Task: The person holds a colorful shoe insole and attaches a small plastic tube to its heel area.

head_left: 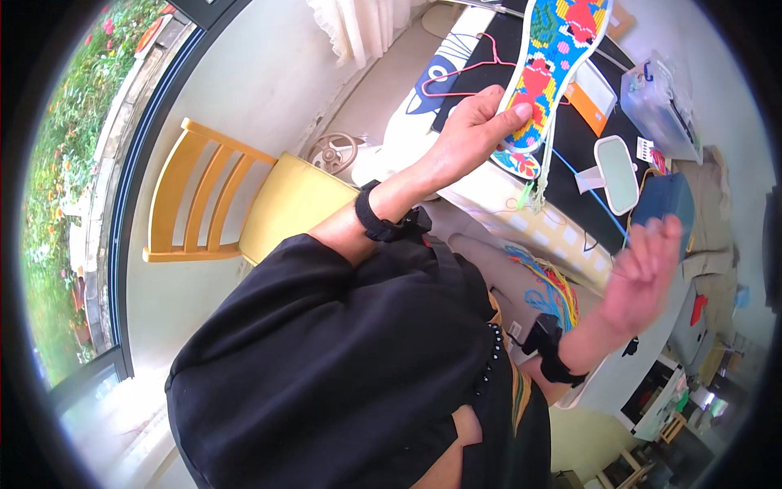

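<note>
In my left hand [481, 130] is a colourful cross-stitched insole [544, 69], gripped at its lower end with the thumb on top. Red fish-like shapes, blue ground and a white rim show on it. Below it lies part of another patterned insole [519, 165], and pale threads [544, 167] hang beside it. My right hand [643, 273] is raised at the right, blurred by motion, its fingers curled together. What they pinch, if anything, cannot be made out. A thin blue strand [595, 191] runs from near the insole toward this hand.
The table [570, 232] bears a pink hanger [493, 59], a white-framed mirror [617, 173], a dark blue box [664, 200] and a clear plastic bin [660, 106]. Coloured thread skeins [558, 285] lie near my lap. A yellow wooden chair [297, 200] stands left.
</note>
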The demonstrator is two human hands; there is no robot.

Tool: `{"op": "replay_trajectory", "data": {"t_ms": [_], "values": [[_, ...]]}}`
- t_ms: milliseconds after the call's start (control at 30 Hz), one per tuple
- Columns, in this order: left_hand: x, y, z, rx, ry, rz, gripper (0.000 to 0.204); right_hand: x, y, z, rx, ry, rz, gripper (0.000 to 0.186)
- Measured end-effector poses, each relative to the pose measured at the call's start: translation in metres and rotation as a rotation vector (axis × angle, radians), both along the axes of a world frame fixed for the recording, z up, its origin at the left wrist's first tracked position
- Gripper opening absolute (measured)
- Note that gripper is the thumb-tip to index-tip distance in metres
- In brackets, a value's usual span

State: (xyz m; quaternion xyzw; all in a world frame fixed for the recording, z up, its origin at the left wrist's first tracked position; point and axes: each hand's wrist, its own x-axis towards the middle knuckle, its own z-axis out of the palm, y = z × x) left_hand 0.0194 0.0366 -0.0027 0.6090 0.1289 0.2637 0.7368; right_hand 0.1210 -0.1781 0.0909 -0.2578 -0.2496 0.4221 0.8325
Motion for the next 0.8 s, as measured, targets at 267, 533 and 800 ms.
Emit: {"op": "replay_trajectory", "data": {"t_ms": [267,533,800], "values": [[-0.014,0.004,0.010,0.008,-0.142,0.009,0.040,0.025,-0.057,0.030,0.167,-0.086,-0.433,0.025],[-0.015,0.006,0.012,-0.063,-0.173,0.018,0.037,-0.001,-0.076,0.050,0.273,-0.206,-0.469,0.026],[-0.017,0.012,0.010,-0.093,-0.189,0.047,0.037,-0.015,-0.113,0.070,0.449,-0.237,-0.558,0.020]]}}
